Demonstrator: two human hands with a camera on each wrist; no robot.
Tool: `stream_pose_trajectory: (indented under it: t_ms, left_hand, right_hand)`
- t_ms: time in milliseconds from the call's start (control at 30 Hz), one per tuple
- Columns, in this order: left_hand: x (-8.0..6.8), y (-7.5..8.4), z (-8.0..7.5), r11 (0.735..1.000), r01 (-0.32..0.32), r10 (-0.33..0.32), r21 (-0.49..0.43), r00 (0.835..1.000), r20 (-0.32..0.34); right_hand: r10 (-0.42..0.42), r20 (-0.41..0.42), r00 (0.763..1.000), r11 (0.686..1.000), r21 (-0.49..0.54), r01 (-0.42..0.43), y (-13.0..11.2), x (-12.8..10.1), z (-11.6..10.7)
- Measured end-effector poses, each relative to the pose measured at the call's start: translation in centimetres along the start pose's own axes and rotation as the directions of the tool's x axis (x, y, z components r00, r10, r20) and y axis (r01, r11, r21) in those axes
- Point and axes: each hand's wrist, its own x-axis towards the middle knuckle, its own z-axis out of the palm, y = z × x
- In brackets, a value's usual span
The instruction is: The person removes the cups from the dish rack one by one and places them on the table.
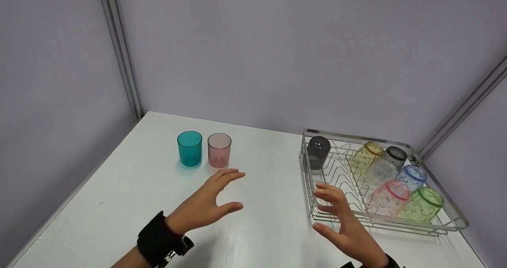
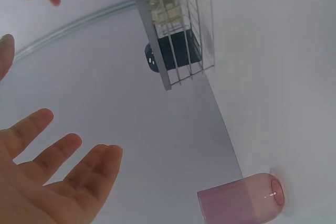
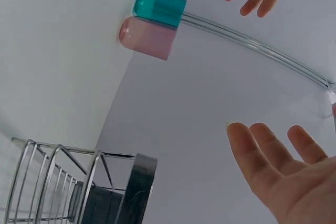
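Two cups stand upright side by side on the white table (image 1: 119, 189): a teal cup (image 1: 189, 148) and a pink cup (image 1: 219, 149). My left hand (image 1: 212, 198) hovers open just in front of the pink cup (image 2: 241, 203), fingers straight, holding nothing. My right hand (image 1: 336, 216) is open too, beside the near left corner of a wire dish rack (image 1: 307, 169). The rack holds several tinted cups lying tilted, among them a dark grey cup (image 1: 318, 152), a yellow cup (image 1: 366, 155), a pink-rimmed cup (image 1: 388, 198) and a green cup (image 1: 424, 204).
Grey partition walls close in the table at the back and left, with metal corner posts (image 1: 121, 50). The table's left edge runs diagonally toward me. The rack's metal rim (image 3: 134, 192) shows close in the right wrist view.
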Motion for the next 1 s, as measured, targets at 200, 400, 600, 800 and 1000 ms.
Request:
stream_pose_trajectory:
  t_ms: [200, 400, 600, 800, 1000]
  left_hand:
    - [-0.1, -0.3, 0.0, 0.998, -0.038, 0.035, -0.054, 0.998, -0.059]
    - [-0.5, -0.1, 0.0, 0.998, -0.007, 0.003, -0.066, 0.998, -0.068]
    - [-1.0, -0.1, 0.1, 0.998, 0.015, -0.020, -0.060, 0.997, -0.074]
    - [-1.3, -0.1, 0.1, 0.998, 0.033, -0.038, -0.057, 0.995, -0.089]
    - [-1.5, 0.2, 0.2, 0.998, 0.016, -0.023, -0.068, 0.994, -0.106]
  right_hand:
    - [-0.138, -0.010, 0.990, 0.990, 0.012, 0.138, -0.3, 2.9, -2.0]
    - [-0.040, 0.006, 0.999, 0.998, -0.047, 0.041, -0.2, 6.3, -4.9]
    - [0.139, -0.070, 0.988, 0.985, -0.097, -0.145, 2.3, 9.9, -7.1]
    - [0.272, -0.096, 0.957, 0.939, -0.189, -0.286, 7.9, 13.0, -8.2]
    - [0.405, -0.145, 0.903, 0.858, -0.280, -0.430, 14.0, 14.7, -8.5]
